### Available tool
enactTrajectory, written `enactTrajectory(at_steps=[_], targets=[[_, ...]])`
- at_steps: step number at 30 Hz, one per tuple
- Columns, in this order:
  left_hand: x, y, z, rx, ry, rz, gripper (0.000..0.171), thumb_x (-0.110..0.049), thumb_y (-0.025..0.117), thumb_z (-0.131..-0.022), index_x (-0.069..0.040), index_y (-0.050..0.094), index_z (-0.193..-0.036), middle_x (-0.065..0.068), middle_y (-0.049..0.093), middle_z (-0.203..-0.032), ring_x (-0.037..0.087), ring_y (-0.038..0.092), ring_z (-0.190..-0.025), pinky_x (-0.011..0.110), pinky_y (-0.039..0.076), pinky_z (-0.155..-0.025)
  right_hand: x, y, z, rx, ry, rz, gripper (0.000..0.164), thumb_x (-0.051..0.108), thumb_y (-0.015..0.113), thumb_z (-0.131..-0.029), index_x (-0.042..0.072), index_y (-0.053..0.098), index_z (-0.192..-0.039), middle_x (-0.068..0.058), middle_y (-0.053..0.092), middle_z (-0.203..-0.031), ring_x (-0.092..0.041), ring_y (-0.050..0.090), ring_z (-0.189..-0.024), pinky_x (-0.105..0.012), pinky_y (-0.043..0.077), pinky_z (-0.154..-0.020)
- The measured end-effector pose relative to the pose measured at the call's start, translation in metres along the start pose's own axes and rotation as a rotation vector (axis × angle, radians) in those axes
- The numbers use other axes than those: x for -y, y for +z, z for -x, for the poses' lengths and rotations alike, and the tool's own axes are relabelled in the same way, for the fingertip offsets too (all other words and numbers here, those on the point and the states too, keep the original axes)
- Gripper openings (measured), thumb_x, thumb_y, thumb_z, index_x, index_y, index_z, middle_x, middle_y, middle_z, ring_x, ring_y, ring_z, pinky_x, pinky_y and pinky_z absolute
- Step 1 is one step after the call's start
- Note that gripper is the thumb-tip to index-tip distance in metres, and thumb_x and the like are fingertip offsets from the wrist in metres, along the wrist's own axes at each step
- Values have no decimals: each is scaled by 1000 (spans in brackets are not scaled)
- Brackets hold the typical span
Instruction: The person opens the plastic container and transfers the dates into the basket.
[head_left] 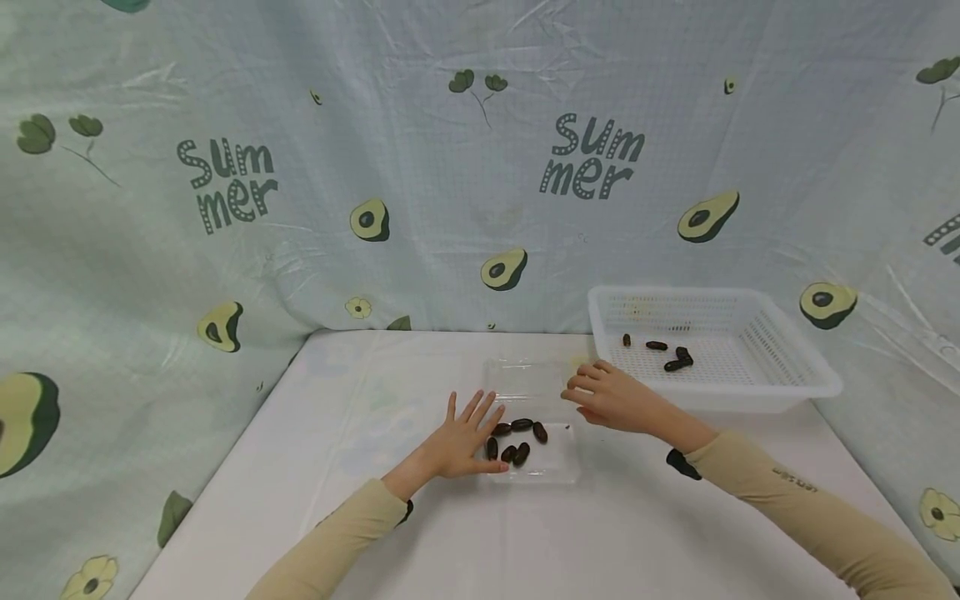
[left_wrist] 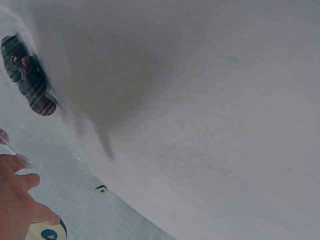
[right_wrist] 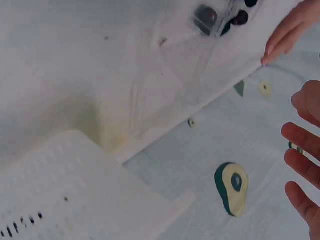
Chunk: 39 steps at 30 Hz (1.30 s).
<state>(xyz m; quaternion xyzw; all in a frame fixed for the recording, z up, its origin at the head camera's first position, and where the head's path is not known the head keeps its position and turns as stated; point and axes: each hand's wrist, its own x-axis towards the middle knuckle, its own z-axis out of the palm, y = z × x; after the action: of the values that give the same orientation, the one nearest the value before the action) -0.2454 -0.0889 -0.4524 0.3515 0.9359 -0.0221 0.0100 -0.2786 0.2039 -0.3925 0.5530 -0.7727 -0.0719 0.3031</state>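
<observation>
A clear plastic box (head_left: 558,468) lies on the table with its lid (head_left: 517,379) folded back. Several dark brown dates (head_left: 522,454) sit in its near half, mostly toward the left. My left hand (head_left: 457,446) is spread at the box's left side, thumb reaching along the front; whether it presses on the box cannot be told. Above the table, right of the lid, my right hand (head_left: 611,398) hovers with loosely bent fingers and nothing visible in them. In the right wrist view, the right fingers (right_wrist: 302,137) are apart from each other.
A white slotted plastic basket (head_left: 712,389) stands at the back right, holding several more dates (head_left: 672,365). The white table (head_left: 360,392) meets an avocado-printed curtain (head_left: 420,167) at the back and sides. A dark speck (head_left: 567,427) lies by the box's right edge.
</observation>
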Motion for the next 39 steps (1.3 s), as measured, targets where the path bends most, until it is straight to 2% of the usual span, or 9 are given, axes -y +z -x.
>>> enactTrajectory(at_steps=[4,9,16,20,30,39], targets=[[1,1,0,-4,-1,-7,87,-66,36,-83,-9,14,-144,17,10,-150,34,9,-138,65,8,-101,17,17,-1,59,-2,5,39,25,76,-68,18,59,-102,6,59,-93,-13,49,-85,-28,38,-69],[1,2,0,-4,0,-1,87,-68,32,-83,-10,14,-144,17,10,-150,34,9,-138,65,8,-101,27,33,-2,103,-3,22,40,29,74,-70,18,58,-104,5,59,-96,-13,49,-88,-28,37,-69],[2,3,-1,-8,1,13,91,-75,22,-79,-12,16,-144,17,11,-150,34,10,-138,65,8,-102,31,46,-3,149,4,34,37,31,73,-71,20,58,-103,6,59,-98,-13,48,-89,-28,38,-70],[2,3,-1,-10,2,-3,91,-76,21,-79,-11,17,-144,17,12,-150,34,10,-138,64,8,-102,32,53,-4,193,2,33,37,33,71,-72,21,58,-104,6,59,-98,-12,48,-89,-27,38,-70],[2,3,0,-7,-2,-22,92,-76,15,-78,-12,15,-145,16,10,-150,33,10,-138,65,10,-102,34,63,-11,242,7,16,41,37,72,-72,22,58,-107,6,59,-100,-12,49,-91,-27,37,-69],[3,4,-2,-6,2,-11,89,-73,24,-81,-12,15,-145,16,10,-150,32,10,-138,65,9,-101,37,75,-17,283,-24,1,30,36,72,-71,22,57,-93,8,59,-93,-11,46,-82,-25,36,-64]])
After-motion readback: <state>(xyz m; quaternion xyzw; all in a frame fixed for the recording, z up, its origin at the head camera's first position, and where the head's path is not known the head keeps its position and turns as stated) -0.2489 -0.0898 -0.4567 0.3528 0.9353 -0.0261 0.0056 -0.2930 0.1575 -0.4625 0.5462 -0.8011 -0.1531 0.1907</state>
